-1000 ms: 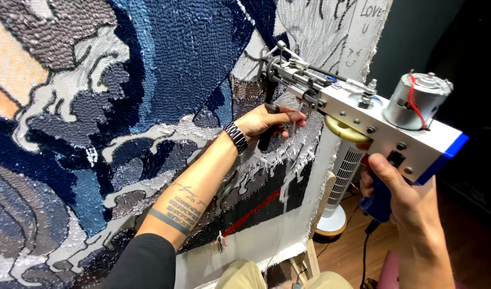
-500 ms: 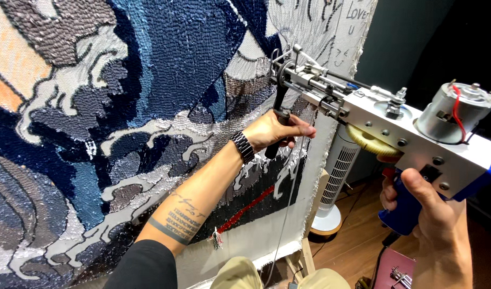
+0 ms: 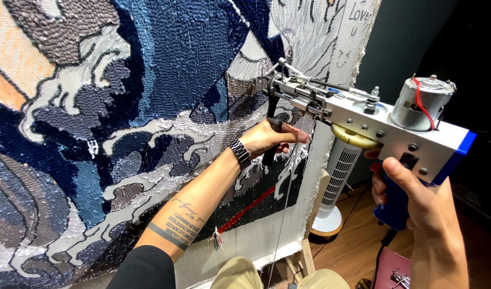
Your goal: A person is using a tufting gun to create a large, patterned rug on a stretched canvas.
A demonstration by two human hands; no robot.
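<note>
A white and blue tufting gun (image 3: 363,120) with a silver motor on top points its needle at a large tufted rug (image 3: 122,107) stretched upright on a frame. My right hand (image 3: 411,195) grips the gun's blue rear handle. My left hand (image 3: 269,140), with a dark bracelet at the wrist and tattoos on the forearm, is closed around the gun's black front handle close to the cloth. A thin strand of yarn (image 3: 283,214) hangs down from the gun's front.
The rug shows blue, grey and white wave shapes, an orange patch at the far left and a red line (image 3: 250,206) lower down. A white tower fan (image 3: 336,187) stands on the wooden floor behind the frame's right edge. My knees show at the bottom.
The gun and both hands have shifted slightly up and right along the rug's right side. Both grips are unchanged.
</note>
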